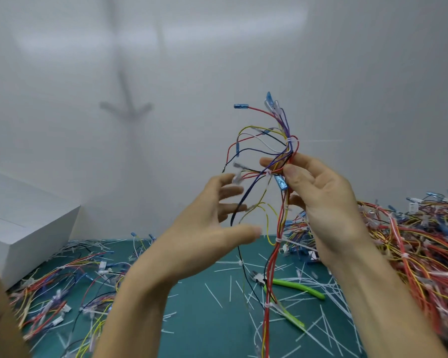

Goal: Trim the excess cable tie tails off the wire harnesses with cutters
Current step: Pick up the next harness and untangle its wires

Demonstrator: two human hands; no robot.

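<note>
My right hand (321, 200) holds a wire harness (272, 151) up in the air, thumb and fingers pinching the bundle of red, yellow, purple and blue wires. White cable ties (289, 139) bind it, and a long thin tail sticks out to the right. The harness hangs down to the mat, its lower length mostly red wires. My left hand (212, 223) is beside it on the left, fingers spread and blurred, holding nothing. The green-handled cutters (292, 286) lie on the green mat (207, 319) below, behind the hanging wires.
A large heap of harnesses (419, 241) fills the right side. More harnesses (62, 285) lie spread at the left. Several cut white tie tails (318, 319) litter the mat. A white box (23, 228) stands at the far left, by a white wall.
</note>
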